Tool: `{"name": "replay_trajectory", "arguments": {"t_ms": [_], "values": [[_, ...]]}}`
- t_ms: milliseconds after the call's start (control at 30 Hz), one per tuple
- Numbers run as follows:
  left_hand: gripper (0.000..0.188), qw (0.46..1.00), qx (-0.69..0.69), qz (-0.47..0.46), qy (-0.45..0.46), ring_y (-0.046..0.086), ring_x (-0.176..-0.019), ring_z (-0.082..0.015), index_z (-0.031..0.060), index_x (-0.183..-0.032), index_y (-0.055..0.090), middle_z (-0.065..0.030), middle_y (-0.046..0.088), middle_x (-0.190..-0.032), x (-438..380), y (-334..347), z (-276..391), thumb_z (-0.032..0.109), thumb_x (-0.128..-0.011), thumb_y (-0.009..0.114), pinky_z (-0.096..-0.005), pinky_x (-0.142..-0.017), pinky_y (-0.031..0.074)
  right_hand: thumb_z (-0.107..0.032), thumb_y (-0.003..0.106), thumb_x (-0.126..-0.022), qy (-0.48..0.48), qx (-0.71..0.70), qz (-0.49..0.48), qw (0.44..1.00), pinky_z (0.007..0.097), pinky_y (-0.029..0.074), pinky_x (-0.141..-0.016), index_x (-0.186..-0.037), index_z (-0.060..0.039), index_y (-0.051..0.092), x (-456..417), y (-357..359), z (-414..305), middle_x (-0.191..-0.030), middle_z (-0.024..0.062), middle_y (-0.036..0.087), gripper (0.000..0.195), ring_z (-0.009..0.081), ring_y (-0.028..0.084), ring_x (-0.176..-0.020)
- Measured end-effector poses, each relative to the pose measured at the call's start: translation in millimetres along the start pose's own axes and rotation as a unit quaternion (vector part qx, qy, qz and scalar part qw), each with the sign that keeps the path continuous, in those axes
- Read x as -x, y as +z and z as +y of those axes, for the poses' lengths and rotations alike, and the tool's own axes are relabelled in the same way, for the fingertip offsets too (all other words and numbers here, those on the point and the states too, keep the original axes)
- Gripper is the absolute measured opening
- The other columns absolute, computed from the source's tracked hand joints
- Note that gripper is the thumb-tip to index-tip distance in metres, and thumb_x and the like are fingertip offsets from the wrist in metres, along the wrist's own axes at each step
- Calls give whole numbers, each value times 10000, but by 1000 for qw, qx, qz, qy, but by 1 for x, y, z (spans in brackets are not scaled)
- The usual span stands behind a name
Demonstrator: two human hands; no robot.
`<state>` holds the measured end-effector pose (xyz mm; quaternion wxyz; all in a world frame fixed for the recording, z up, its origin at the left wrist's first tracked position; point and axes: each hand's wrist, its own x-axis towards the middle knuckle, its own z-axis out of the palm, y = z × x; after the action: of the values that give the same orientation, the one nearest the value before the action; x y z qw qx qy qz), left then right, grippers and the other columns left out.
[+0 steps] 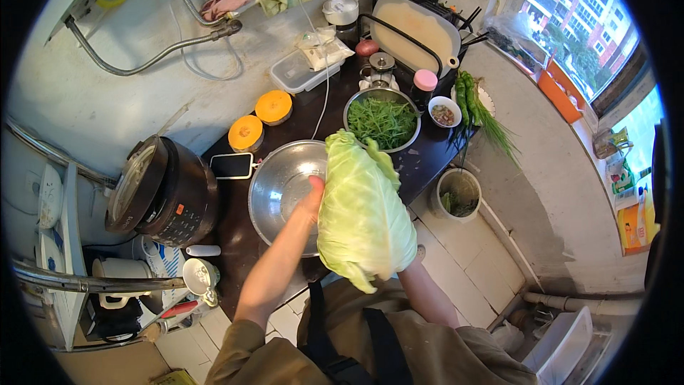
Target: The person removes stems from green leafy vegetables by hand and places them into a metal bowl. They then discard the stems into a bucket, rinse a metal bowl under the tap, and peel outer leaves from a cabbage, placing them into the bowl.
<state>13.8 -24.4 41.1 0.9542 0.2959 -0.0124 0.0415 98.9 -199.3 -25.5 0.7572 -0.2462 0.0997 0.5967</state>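
Note:
A large pale-green pointed cabbage (366, 214) is held up between both hands, over the near edge of the dark table. My left hand (311, 200) presses its left side, thumb raised, the other fingers hidden by the leaves. The lower right side of the cabbage rests against my right hand (410, 267), which is mostly hidden beneath it. Partly covered by the cabbage is a wide stainless steel bowl (278, 187). Just beyond stands a metal bowl (414, 138) filled with leafy greens (382, 120).
Left of the steel bowl are a phone (231, 166), two cut pumpkin pieces (246, 133) and a rice cooker (179, 192). Farther right stand a pink-lidded jar (425, 80), a small bowl (444, 112) and green peppers (466, 96). A waste bin (459, 195) is on the floor.

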Motion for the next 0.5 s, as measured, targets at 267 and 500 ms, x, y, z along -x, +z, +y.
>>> {"name": "replay_trajectory", "arguments": {"t_ms": [267, 500], "values": [[563, 971, -26, 235, 12, 545, -958, -205, 35, -1130, 490, -107, 554, -1073, 12, 24, -3, 429, -745, 604, -339, -839, 447, -539, 399, -795, -37, -47, -108, 992, 432, 387, -924, -1234, -47, 402, -2, 36, -1, -1226, 131, 464, 659, 275, 461, -1110], [523, 936, 27, 342, 74, 543, -951, -198, 35, -1112, 495, -88, 559, -1056, 2, 19, 0, 448, -796, 551, -329, -830, 448, -592, 396, -811, -98, 112, -88, 985, 417, 330, -974, -1291, -83, 326, -2, 31, -42, -1291, 85, 401, 703, 243, 402, -1171]]}}
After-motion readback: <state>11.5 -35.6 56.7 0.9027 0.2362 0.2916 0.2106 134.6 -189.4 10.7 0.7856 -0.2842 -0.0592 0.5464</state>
